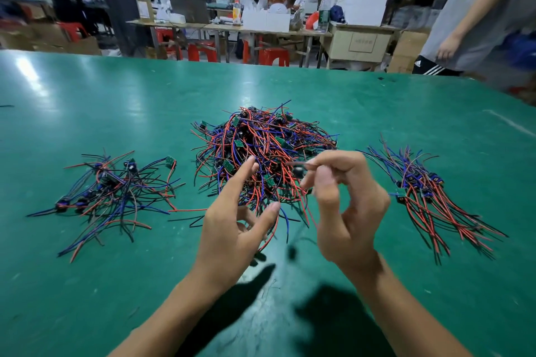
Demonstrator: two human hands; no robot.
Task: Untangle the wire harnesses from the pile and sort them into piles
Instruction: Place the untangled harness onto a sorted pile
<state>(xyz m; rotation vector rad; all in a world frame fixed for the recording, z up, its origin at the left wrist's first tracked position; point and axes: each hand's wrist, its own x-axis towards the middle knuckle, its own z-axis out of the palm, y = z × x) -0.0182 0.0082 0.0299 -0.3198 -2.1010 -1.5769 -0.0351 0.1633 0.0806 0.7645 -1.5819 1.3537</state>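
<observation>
A big tangled pile of red, blue and black wire harnesses with small green boards lies in the middle of the green table. A looser sorted pile lies to its left. A neater pile with wires fanned toward me lies to its right. My left hand hovers at the big pile's near edge, its fingers spread and straight, holding nothing. My right hand is raised beside it and pinches a blurred dark wire harness between thumb and fingertips.
A person in a grey shirt stands at the table's far right corner. Beyond the far edge are work benches, red stools, boxes and several seated people. A stray red wire lies between the left pile and my left hand.
</observation>
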